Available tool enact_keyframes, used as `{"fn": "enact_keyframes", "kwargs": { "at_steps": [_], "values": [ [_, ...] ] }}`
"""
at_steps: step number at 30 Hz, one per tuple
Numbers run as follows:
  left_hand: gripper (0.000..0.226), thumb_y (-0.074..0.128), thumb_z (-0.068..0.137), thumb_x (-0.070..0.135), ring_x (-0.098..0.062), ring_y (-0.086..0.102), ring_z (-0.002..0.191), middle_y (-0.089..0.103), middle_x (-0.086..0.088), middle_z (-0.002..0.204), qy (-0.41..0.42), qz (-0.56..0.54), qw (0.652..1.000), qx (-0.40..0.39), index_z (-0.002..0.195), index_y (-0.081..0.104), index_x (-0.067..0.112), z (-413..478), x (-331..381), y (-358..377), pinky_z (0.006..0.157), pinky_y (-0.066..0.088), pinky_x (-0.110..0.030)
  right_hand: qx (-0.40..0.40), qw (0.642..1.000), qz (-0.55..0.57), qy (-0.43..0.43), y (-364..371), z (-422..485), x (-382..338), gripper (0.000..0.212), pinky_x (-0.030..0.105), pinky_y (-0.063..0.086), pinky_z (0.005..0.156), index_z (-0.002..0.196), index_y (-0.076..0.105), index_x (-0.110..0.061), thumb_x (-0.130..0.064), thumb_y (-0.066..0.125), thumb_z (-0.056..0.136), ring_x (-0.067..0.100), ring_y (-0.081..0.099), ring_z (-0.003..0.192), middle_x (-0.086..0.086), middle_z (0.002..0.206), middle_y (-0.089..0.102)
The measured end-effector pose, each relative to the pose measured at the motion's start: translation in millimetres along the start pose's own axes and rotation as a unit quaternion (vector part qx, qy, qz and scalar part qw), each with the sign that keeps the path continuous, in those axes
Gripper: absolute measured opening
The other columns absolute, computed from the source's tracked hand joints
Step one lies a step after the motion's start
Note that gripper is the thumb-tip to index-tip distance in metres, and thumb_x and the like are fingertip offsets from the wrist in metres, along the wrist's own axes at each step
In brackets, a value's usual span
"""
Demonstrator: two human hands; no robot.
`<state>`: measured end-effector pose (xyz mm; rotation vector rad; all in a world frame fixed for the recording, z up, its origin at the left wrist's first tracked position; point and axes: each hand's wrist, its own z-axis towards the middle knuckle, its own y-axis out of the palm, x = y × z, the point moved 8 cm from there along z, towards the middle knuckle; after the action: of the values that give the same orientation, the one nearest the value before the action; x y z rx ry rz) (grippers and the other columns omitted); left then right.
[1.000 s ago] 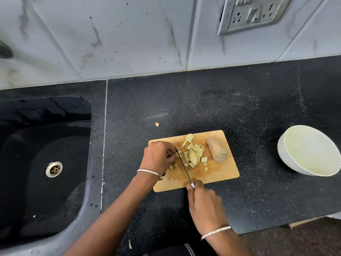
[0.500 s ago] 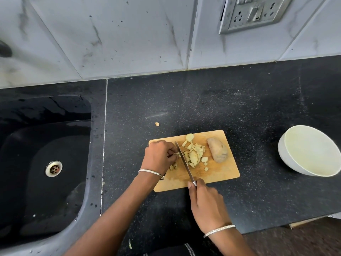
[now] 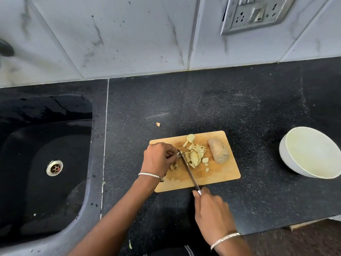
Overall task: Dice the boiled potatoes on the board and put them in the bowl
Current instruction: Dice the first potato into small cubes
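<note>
The left grip (image 3: 158,159) pinches the potato piece (image 3: 177,153), which we judge soft and crumbly; the right grip (image 3: 212,216) clasps the knife (image 3: 188,169).

I get one wide head view looking steeply down over the counter (image 3: 249,111) from its near edge, facing the tiled wall (image 3: 129,34), close above the cutting board (image 3: 221,174).
</note>
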<state>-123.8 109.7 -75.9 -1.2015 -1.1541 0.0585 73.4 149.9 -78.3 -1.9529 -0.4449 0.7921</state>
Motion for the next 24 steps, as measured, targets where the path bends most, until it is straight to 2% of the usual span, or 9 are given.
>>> {"fn": "enact_keyframes", "kwargs": {
  "at_steps": [2,5,12,21,24],
  "values": [
    [0.015,0.081,0.075,0.027,-0.003,0.065,0.07,0.071,0.011,0.076,-0.004,-0.009,1.0,-0.004,0.089,0.076,0.024,1,-3,0,0.073,0.058,-0.031,0.018,1.0,0.017,-0.016,-5,-1,1,0.036,0.03,0.04,0.06,0.101,0.046,-0.024,-0.047,0.018,0.102,0.024,0.066,0.081,-0.002,0.083,0.064],
    [0.021,0.085,0.07,0.029,-0.001,0.065,0.069,0.071,0.012,0.075,-0.016,-0.022,1.0,-0.014,0.088,0.075,0.023,1,-7,0,0.074,0.057,-0.028,0.035,0.999,0.025,-0.026,-8,6,-5,0.038,0.031,0.038,0.058,0.104,0.048,-0.022,-0.047,0.019,0.102,0.027,0.066,0.078,0.0,0.081,0.064],
    [0.014,0.083,0.073,0.021,-0.001,0.066,0.069,0.071,0.011,0.073,-0.045,-0.021,0.999,-0.02,0.084,0.075,0.022,1,-8,-2,0.078,0.057,-0.029,0.016,0.999,0.022,-0.024,-1,14,-12,0.038,0.033,0.04,0.063,0.109,0.049,-0.022,-0.047,0.02,0.102,0.029,0.065,0.088,0.001,0.089,0.064],
    [0.008,0.078,0.075,0.019,-0.003,0.064,0.07,0.069,0.012,0.07,-0.071,0.004,0.997,-0.009,0.078,0.075,0.025,0,-4,-7,0.077,0.056,-0.027,0.001,1.0,0.018,-0.022,3,16,-14,0.038,0.039,0.048,0.067,0.112,0.05,-0.021,-0.045,0.022,0.103,0.031,0.066,0.089,0.004,0.092,0.066],
    [0.008,0.078,0.075,0.019,-0.004,0.063,0.069,0.068,0.012,0.068,-0.078,0.01,0.997,-0.011,0.075,0.075,0.026,0,-4,-7,0.076,0.056,-0.028,-0.016,1.0,0.015,-0.006,6,19,-16,0.039,0.037,0.045,0.066,0.119,0.05,-0.02,-0.044,0.024,0.103,0.032,0.065,0.095,0.005,0.097,0.065]
  ]
}}
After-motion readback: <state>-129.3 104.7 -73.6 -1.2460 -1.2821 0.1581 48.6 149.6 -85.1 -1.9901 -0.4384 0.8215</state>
